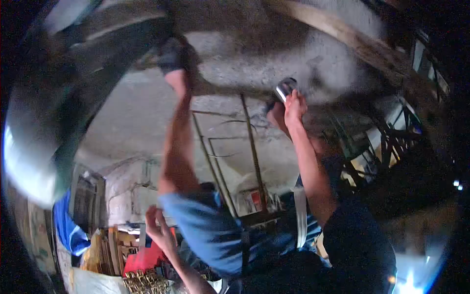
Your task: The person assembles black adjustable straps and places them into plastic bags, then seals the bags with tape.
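My right hand [294, 107] is raised near the middle of the view, its fingers wrapped round a shiny metal tumbler [285, 89] with a dark end. Low on the left, my left hand [160, 229] hangs beside the blue shorts [210, 230]. Its fingers are loosely bent and apart, and I see nothing in them. A bare leg [177, 147] stretches upward from the shorts to a dark shoe [172, 55], blurred by motion. Part of the other leg shows behind my right hand.
Rough grey floor [132, 112] spreads around the legs. Thin metal bars [252, 147] stand behind them, and dark metal frames [391, 142] at right. Lower left are brass-coloured pieces [144, 281], red material [143, 259] and a blue sheet [68, 225]. A bright light [410, 284] glares lower right.
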A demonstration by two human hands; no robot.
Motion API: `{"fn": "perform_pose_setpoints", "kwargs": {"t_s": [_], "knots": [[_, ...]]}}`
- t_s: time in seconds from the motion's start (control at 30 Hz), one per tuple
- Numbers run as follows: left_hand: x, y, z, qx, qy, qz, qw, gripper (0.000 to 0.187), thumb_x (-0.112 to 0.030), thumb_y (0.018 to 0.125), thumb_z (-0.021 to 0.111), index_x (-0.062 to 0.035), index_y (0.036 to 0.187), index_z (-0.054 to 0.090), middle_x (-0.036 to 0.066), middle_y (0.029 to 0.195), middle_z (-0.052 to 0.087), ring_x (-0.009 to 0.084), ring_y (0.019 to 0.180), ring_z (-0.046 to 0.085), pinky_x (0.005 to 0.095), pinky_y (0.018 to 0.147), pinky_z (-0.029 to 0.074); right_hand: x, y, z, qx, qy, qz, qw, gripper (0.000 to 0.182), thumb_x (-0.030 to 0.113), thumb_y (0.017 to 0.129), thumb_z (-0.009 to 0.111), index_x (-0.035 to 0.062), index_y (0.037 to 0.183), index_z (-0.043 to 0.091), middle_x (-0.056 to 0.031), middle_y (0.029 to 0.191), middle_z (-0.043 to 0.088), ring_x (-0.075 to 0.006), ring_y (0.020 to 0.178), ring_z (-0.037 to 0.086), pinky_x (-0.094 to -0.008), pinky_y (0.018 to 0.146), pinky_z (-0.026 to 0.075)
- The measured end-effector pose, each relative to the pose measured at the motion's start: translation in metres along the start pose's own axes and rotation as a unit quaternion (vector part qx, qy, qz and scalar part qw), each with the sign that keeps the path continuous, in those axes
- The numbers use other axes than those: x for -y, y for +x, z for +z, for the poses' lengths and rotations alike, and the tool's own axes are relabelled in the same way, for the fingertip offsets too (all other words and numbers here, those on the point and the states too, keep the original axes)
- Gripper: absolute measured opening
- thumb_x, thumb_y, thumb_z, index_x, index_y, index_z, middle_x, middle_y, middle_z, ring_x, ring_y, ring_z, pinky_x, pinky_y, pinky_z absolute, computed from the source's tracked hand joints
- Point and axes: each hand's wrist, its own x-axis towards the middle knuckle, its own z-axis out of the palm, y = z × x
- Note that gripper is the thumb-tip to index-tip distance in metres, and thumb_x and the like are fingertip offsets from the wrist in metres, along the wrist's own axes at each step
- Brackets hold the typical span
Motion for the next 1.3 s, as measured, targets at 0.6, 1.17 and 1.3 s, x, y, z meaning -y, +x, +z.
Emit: {"fn": "perform_pose_setpoints", "kwargs": {"t_s": [0.6, 1.17, 1.3], "knots": [[-0.166, -0.113, 0.110, 0.677, -0.340, 0.084, 0.648, 0.083, -0.070, 0.084, 0.036, 0.0009, 0.124, 0.051, 0.012, 0.121, 0.056, 0.0254, 0.116, 0.051, 0.0397, 0.097, 0.040, 0.258, -0.368, -0.047, 0.477, 0.162, 0.077, 0.861, 0.030, 0.014, 0.094, 0.051, 0.0057, 0.123, 0.048, -0.0093, 0.089, 0.064, -0.0175, 0.075, 0.063, -0.0352, 0.069, 0.056], [-0.079, -0.242, 0.020, 0.412, -0.082, 0.317, 0.850, 0.011, -0.006, 0.082, 0.069, 0.0036, 0.086, 0.066, 0.010, 0.073, 0.066, 0.0118, 0.055, 0.059, 0.0239, 0.052, 0.049, 0.210, -0.337, -0.151, 0.373, 0.390, 0.085, 0.838, 0.009, 0.011, 0.089, 0.058, 0.0043, 0.095, 0.057, -0.0057, 0.087, 0.060, -0.0192, 0.088, 0.059, -0.0391, 0.091, 0.049], [-0.065, -0.251, -0.013, 0.330, 0.023, 0.349, 0.877, 0.012, -0.009, 0.082, 0.069, 0.0027, 0.081, 0.065, 0.007, 0.066, 0.064, 0.0096, 0.052, 0.056, 0.0225, 0.047, 0.045, 0.188, -0.288, -0.140, 0.426, 0.337, 0.122, 0.831, 0.010, 0.012, 0.090, 0.055, 0.0031, 0.088, 0.059, -0.0054, 0.081, 0.059, -0.0180, 0.079, 0.057, -0.0373, 0.087, 0.050]]}}
